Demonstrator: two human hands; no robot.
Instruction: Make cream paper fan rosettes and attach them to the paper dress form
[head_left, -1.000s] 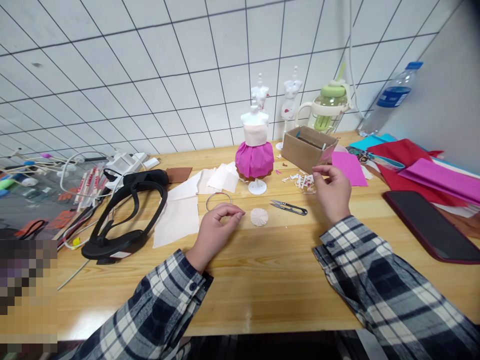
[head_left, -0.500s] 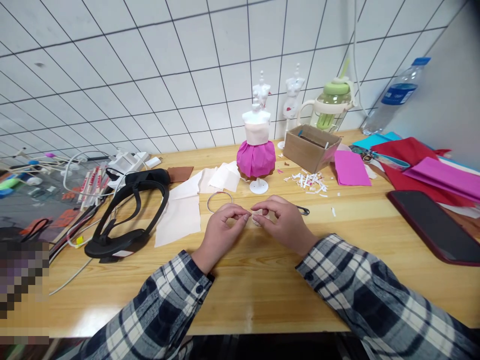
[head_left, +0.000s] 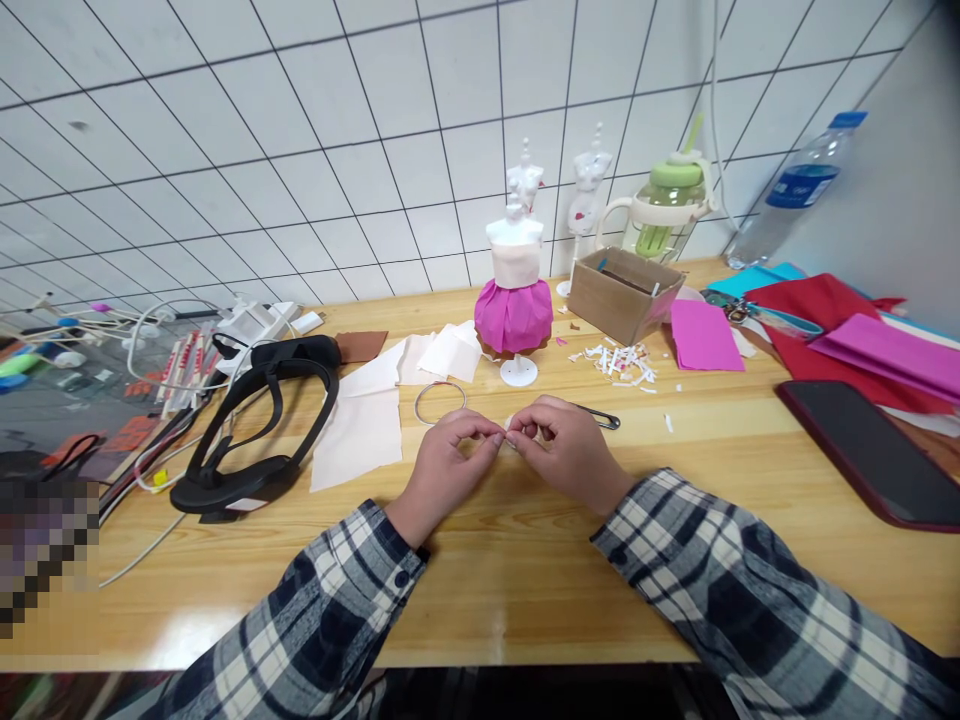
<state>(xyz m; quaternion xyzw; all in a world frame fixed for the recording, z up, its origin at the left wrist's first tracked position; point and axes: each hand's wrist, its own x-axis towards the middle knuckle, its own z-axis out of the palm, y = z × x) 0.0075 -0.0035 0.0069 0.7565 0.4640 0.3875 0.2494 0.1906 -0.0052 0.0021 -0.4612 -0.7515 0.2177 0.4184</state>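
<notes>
My left hand [head_left: 442, 462] and my right hand [head_left: 564, 448] meet at the middle of the wooden table [head_left: 525, 570], fingertips pinched together on a small pale pleated paper rosette [head_left: 511, 423], which they mostly hide. Just beyond the left hand lies a thin metal ring [head_left: 439, 401]. Small black thread snips [head_left: 604, 414] poke out behind my right hand. Further back stands a white mini mannequin [head_left: 514, 290] wearing a magenta paper skirt.
Cream paper sheets [head_left: 364, 420] and a black headband device [head_left: 255, 420] lie to the left. A cardboard box [head_left: 622, 292], paper scraps [head_left: 621, 362], pink and red sheets [head_left: 825, 320], a dark phone [head_left: 870, 450], a green-lidded cup [head_left: 664, 210] and a water bottle [head_left: 795, 190] sit right.
My right hand came from the scraps near the box leftward to the rosette and closed on it. The left hand's fingers shifted right to pinch the same piece.
</notes>
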